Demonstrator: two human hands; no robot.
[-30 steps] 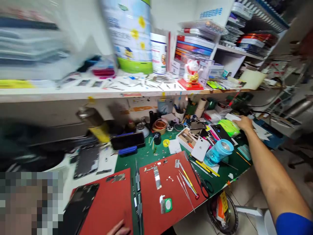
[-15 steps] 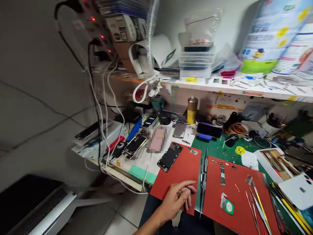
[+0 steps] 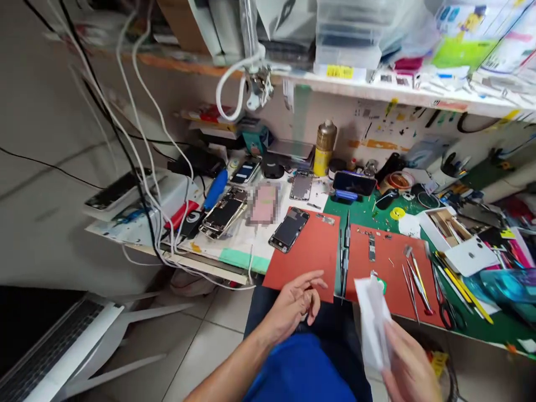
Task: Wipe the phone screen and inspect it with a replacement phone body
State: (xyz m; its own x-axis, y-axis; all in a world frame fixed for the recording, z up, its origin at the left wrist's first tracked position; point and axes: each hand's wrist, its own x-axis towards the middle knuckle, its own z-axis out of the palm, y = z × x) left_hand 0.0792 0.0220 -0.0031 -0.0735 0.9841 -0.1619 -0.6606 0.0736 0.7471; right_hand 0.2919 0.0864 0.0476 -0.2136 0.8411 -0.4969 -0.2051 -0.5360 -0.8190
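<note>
My left hand (image 3: pixel 298 297) hovers at the near edge of the left red mat (image 3: pixel 305 268), its fingers loosely apart with nothing in them. At the lower right, my right hand (image 3: pixel 412 354) grips a folded white paper or tissue (image 3: pixel 371 329), slightly blurred. The paper partly covers a small green-and-silver item (image 3: pixel 380 283) on the right red mat (image 3: pixel 360 304). Also on that mat lie a narrow phone circuit board (image 3: pixel 372 247), tweezers (image 3: pixel 409 293) and scissors (image 3: pixel 448 312). A dark opened phone part (image 3: pixel 290 229) rests on the left mat's far corner.
Behind the mats stand a yellow spray can (image 3: pixel 324 151) and a propped phone (image 3: pixel 354 184). A disassembled phone (image 3: pixel 224 212) lies left. White cables (image 3: pixel 142 139) hang at the left. A shelf (image 3: pixel 377 89) overhangs the bench. A white box (image 3: pixel 439 229) sits right.
My right hand has come into view with the folded white paper. The view has tilted downward. My left hand stays near the left mat's front edge, fingers a little more spread.
</note>
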